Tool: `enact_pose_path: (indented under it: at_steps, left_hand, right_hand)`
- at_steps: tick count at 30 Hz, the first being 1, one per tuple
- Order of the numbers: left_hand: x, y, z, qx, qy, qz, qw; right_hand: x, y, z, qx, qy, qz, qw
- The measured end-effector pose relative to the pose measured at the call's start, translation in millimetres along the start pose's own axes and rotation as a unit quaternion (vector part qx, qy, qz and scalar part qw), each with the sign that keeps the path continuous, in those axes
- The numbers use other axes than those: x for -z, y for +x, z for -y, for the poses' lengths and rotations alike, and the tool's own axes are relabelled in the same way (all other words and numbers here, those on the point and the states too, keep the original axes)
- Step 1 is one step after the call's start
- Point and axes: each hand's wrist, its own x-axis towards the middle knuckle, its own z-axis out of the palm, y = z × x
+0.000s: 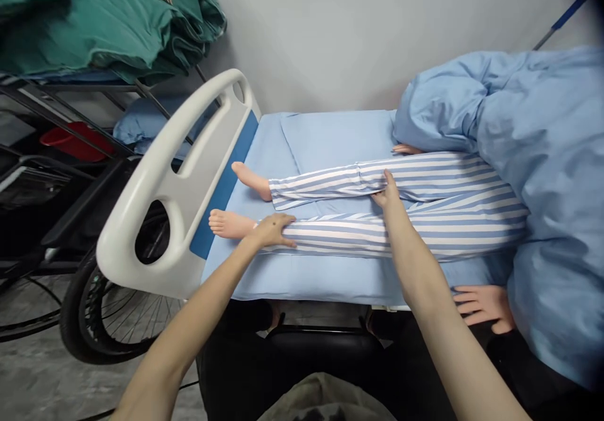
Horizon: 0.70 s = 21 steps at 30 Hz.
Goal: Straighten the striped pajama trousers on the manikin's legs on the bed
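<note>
A manikin in blue-and-white striped trousers [335,235] lies on the bed, its bare feet toward the footboard. My left hand [274,229] clasps the lower part of the near leg at the trouser cuff, just above the near foot [229,224]. Thumb and fingers lie on either side of that leg. Around the knee of the far leg, my right hand [387,194] is closed, thumb on top; its other fingers go partly under the leg. The far foot [250,180] points toward the footboard, untouched.
A blue quilt [533,138] covers the manikin's upper body; a manikin hand [486,306] sticks out at the near edge. The white footboard [155,157] closes off the left end. Beyond it stand a wheelchair wheel [113,320], a red basin [78,141] and green bedding [108,24] on a rack.
</note>
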Motion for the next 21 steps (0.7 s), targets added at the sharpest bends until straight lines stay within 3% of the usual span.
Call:
enact_pose_path:
  at_steps: [3, 4, 6, 7, 9, 12, 14, 17, 21]
  left_hand:
    - [-20, -13, -9, -0.012, 0.061, -0.016, 0.998]
    - [-25, -14, -10, -0.012, 0.087, -0.021, 0.996]
    - [-31, -14, -10, -0.011, 0.125, -0.022, 0.992]
    - [-31, -14, -9, -0.015, 0.130, -0.018, 0.991]
    - [-30, -13, -6, -0.025, 0.129, -0.014, 0.991]
    - [-20, -16, -5, -0.022, 0.107, -0.017, 0.994]
    - [-11, -19, -7, -0.010, 0.087, -0.010, 0.996]
    - [1, -25, -17, 0.010, 0.073, 0.015, 0.997]
    - [12, -32, -30, 0.040, 0.057, 0.002, 0.998]
  right_hand:
    - [5, -42, 13, 0.012, -0.032, -0.080, 0.996]
    - [13, -64, 15, 0.043, -0.020, -0.074, 0.996]
    - [40, -117, 8, 0.083, 0.017, 0.002, 0.996]
    - [59, -146, 0, 0.056, 0.012, 0.054, 0.997]
    - [104, -203, -27, -0.006, -0.020, 0.086, 0.996]
    - [168, -266, -72, -0.100, -0.051, 0.042, 0.993]
    - [192, -287, -90, -0.139, -0.040, 0.027, 0.989]
    - [194, -292, -90, -0.153, -0.011, 0.037, 0.987]
    - [157, -266, -65, -0.145, 0.040, 0.014, 0.989]
